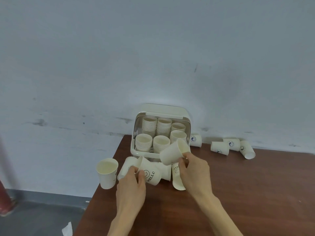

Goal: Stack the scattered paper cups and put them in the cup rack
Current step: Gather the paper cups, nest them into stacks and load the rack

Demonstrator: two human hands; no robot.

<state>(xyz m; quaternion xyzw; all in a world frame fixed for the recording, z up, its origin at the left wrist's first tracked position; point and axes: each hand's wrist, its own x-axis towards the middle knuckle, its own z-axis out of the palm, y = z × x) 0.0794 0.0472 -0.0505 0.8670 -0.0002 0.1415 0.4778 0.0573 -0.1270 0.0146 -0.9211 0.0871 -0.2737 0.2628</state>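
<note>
While both hands hold cups, read the values below before nesting.

Key relation: your right hand (194, 169) carries a plain paper cup (174, 153) tilted, mouth toward the upper right, base toward the lower left; the HELLO cup (150, 174) in your left hand (132, 183) lies just below and left of it, long axis running left to right.
Right grip: fingers pinch the plain cup at its rim, narrow hold.
Left grip: thumb and fingers curl round the rim end of the HELLO cup.
Nearer hand to rack: right; the cup rack (134, 150) stands just behind the raised cup, lid up, front open, holding six stacks.
Loose cups: one upright cup (107, 172) at the table's left edge; several on their sides between your hands; a printed group (231, 146) well apart at the right, by the wall.
Materials: thin white paper, tapered walls, rolled rims; judged light and easily crushed.
Rack shell: smooth cream plastic, rounded corners.
Table (247, 193): dark brown, smooth.
</note>
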